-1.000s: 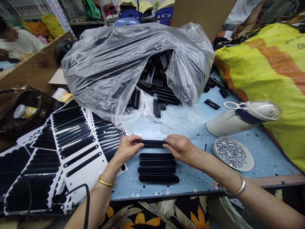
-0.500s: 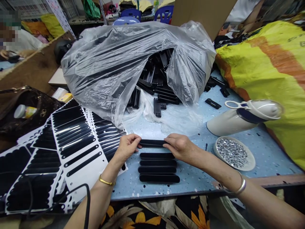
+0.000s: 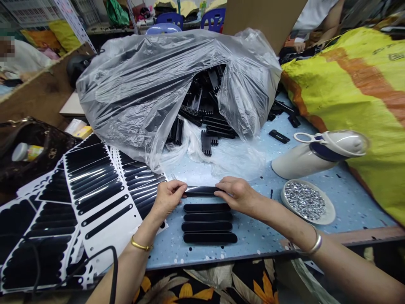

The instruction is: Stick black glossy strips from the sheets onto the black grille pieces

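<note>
A glossy black strip (image 3: 201, 191) is stretched level between my hands, above the blue speckled table (image 3: 253, 249). My left hand (image 3: 170, 196) pinches its left end between thumb and fingers. The right end is pinched by my right hand (image 3: 234, 193). Just below lie several black rounded bars (image 3: 207, 226), stacked in parallel rows. Sheets of black adhesive strips (image 3: 95, 181) spread out to the left of my left hand. Beyond my hands, a clear plastic bag (image 3: 133, 93) gapes open over a heap of black plastic parts (image 3: 218, 122).
To the right are a bowl of small silvery pieces (image 3: 305, 200), a white and navy bottle (image 3: 294, 162) leaning over, and a large yellow sack (image 3: 357, 84). A brown handbag (image 3: 50, 143) and black cable (image 3: 115, 270) are at left. Other people sit beyond the table.
The black strip has tilted between my fingers and now shows a shinier face. My hands have hardly moved; the whole view has shifted slightly.
</note>
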A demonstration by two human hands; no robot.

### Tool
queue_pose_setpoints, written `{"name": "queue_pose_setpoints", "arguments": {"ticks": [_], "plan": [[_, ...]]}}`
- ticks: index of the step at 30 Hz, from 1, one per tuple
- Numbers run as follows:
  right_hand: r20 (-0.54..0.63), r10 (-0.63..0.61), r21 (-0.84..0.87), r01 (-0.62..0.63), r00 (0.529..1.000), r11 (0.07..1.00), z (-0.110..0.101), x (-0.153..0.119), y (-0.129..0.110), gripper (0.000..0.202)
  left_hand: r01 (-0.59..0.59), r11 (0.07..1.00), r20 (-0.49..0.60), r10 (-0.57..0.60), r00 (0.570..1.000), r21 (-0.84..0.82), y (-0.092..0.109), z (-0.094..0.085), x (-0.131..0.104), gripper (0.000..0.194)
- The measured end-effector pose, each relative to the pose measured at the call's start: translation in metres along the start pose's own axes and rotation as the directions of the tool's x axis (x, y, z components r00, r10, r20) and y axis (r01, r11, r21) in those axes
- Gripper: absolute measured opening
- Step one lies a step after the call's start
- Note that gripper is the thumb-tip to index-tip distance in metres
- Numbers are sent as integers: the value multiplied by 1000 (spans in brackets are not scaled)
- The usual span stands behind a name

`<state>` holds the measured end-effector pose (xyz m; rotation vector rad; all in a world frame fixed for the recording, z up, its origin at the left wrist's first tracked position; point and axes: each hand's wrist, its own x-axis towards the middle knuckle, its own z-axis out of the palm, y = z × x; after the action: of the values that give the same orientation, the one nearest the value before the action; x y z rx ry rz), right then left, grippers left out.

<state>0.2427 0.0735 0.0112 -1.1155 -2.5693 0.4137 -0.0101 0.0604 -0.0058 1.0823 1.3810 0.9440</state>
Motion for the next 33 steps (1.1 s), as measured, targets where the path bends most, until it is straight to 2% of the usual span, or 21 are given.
{"name": "queue_pose_setpoints", "arguments": {"ticks": [5,11,18,33], "plan": [[-62,60,97,-54,996,994,4,-2,4,13,-12,1000,-25,12,1000,8,3,2,-1,19],[-156,70,163,-44,985,986,11,-8,5,14,-3,1000,-36,4,999,16,3,2,-2,23],[-174,122,240,-78,977,968,14,-10,6,20,-21,999,-33,22,999,29,4,1,-4,26],[-233,45,202,3,971,979,17,-13,7,21,-10,1000,-40,11,999,28,5,1,-3,25]]}}
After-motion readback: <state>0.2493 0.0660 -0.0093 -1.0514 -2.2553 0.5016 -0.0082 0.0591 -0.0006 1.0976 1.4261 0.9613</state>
